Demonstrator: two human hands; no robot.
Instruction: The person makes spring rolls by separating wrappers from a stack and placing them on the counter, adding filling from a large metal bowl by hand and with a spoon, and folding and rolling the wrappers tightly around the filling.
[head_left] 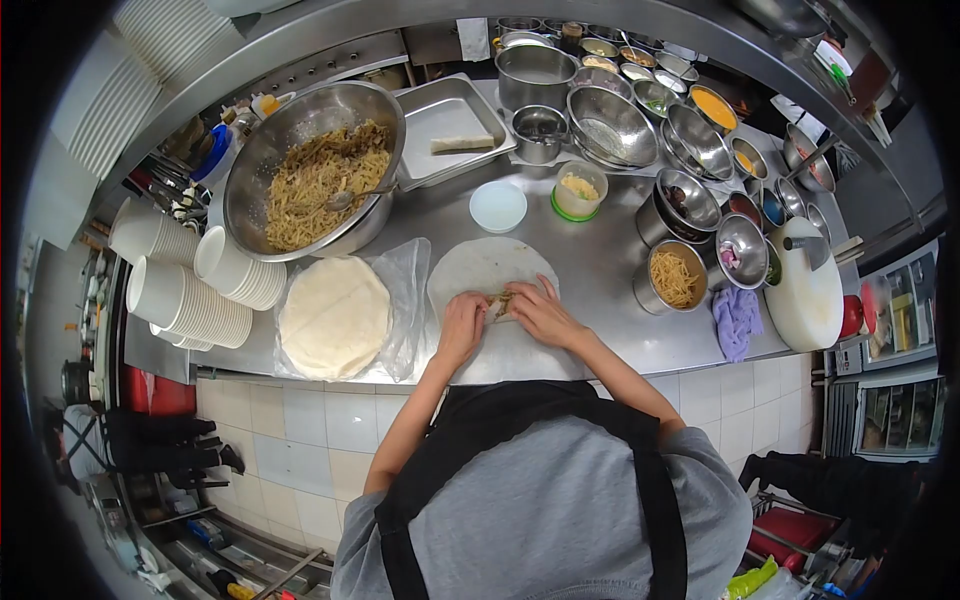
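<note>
Taking the round wrapper [480,258] as the centre of the clock, it lies flat on the bare steel table [600,265] directly before the person, where both arms reach it evenly. The left hand [463,324] and right hand [543,312] meet at its six o'clock edge, fingers curled and apparently pinching the fold against a short line of brownish filling [501,300], probably so that it stays bunched inside. Between eight and nine o'clock, a stack of pale wrappers [335,315] rests on a plastic bag [408,275], which seems meant to keep it off the metal. At ten sits a large steel bowl [247,190] heaped with shredded filling; a spoon [343,201] leans in it, handle towards the person's side, presumably for easy scooping. Between eleven and twelve, a shallow metal tray [430,112] holds one pale roll [462,145], set apart from the loose food. A small pale-blue dish [498,206] stands at twelve, its contents hard to make out. Between one and two, a tub [586,207] with a green base holds something pale yellow. At three, a steel container [643,291] carries yellow shreds, and just beyond it a bowl [756,236] holds pinkish pieces. White tubs [190,303] stand nested at nine, likely to save space.
</note>
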